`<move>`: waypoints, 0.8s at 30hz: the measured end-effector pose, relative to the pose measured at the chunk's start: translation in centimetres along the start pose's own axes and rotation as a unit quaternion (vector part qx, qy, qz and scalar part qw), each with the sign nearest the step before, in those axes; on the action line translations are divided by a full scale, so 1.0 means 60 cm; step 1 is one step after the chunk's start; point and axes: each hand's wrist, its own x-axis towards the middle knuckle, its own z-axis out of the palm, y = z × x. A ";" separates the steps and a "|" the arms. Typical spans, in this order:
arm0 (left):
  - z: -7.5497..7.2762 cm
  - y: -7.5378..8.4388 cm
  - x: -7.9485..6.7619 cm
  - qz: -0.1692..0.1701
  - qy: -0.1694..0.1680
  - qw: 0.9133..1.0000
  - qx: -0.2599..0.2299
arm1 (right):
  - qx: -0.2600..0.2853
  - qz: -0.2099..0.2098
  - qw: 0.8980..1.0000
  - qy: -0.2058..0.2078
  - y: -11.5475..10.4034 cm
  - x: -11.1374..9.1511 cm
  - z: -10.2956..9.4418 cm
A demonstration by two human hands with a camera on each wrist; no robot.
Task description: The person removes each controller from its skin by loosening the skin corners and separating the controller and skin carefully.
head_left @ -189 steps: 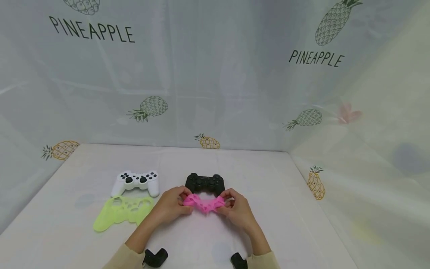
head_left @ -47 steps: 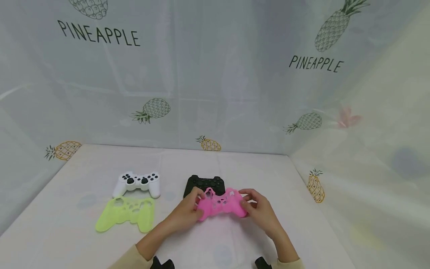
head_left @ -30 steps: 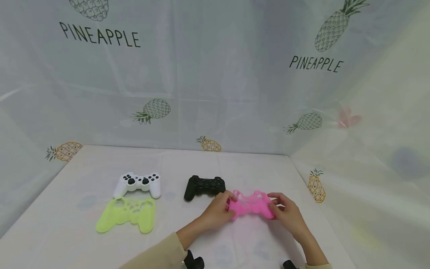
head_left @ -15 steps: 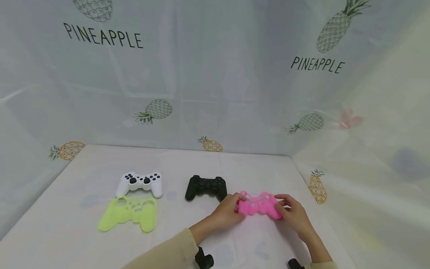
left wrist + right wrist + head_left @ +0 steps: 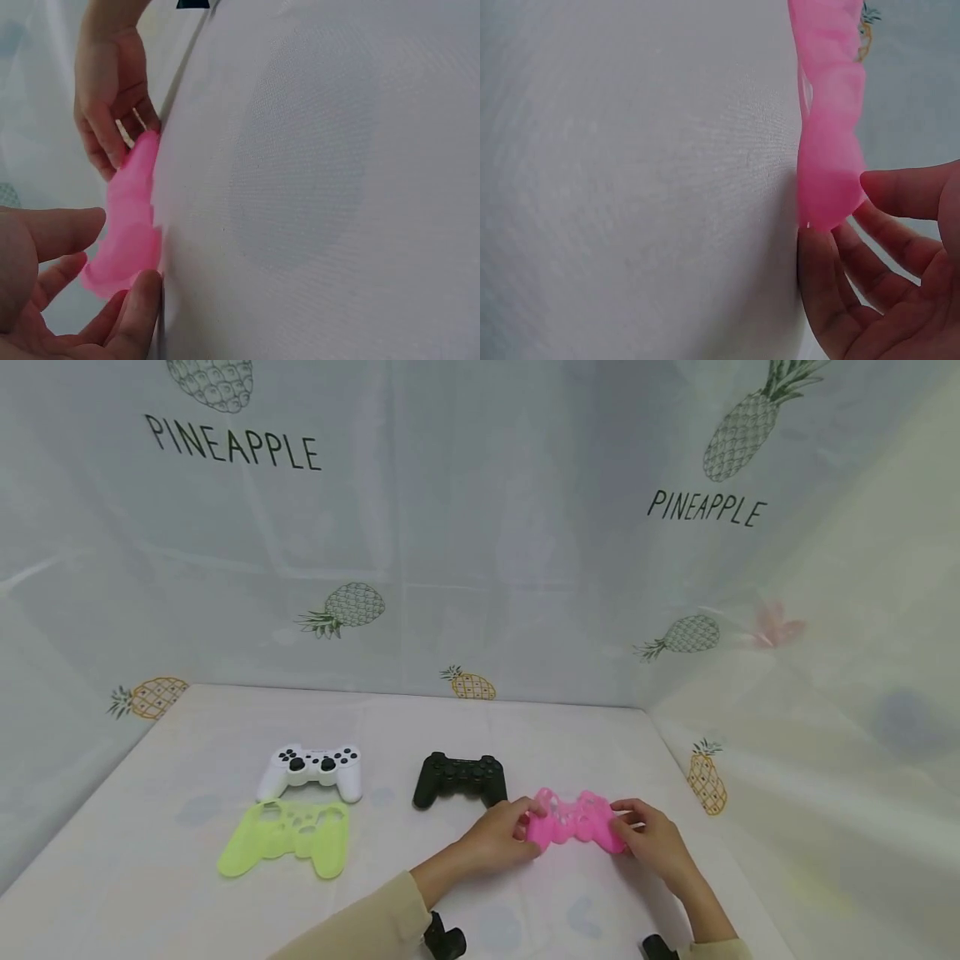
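A pink silicone controller cover [image 5: 576, 822] lies spread low over the white table, right of and nearer than a black game controller [image 5: 460, 779]. My left hand [image 5: 500, 837] holds its left end; in the left wrist view, fingertips [image 5: 144, 292] are at the cover's edge beside the tabletop and the thumb is close above. With my right hand [image 5: 654, 842] I pinch the right grip end, the thumb on one side and fingertips [image 5: 817, 244] at the tip in the right wrist view.
A white game controller [image 5: 272, 781] with black sticks is at the back left, and a lime-green silicone cover [image 5: 327, 856] lies just in front of it. Pineapple-print sheets [image 5: 480, 527] surround the table [image 5: 360, 910]. Black wrist devices [image 5: 446, 941] are strapped by both sleeves.
The pink cover, earlier bunched up before the black controller, has been spread and carried rightward by both hands. Since half a second ago it has shifted only slightly. The controllers and green cover stayed put.
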 end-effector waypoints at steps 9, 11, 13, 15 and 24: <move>-0.036 -0.011 -0.014 0.033 0.011 0.999 0.024 | -0.052 -0.023 0.998 0.007 -0.007 0.001 -0.009; -0.050 -0.013 -0.017 0.045 0.015 0.999 0.026 | -0.062 -0.037 0.997 0.012 -0.012 0.000 -0.010; -0.065 -0.014 -0.020 0.057 0.023 0.998 0.030 | -0.068 -0.059 0.996 0.019 -0.019 0.000 -0.011; -0.081 -0.015 -0.023 0.065 0.034 0.997 0.033 | -0.072 -0.083 0.994 0.028 -0.029 0.000 -0.011; -0.158 -0.028 -0.035 0.054 0.129 0.988 0.068 | -0.038 -0.183 0.982 0.029 -0.090 0.011 0.010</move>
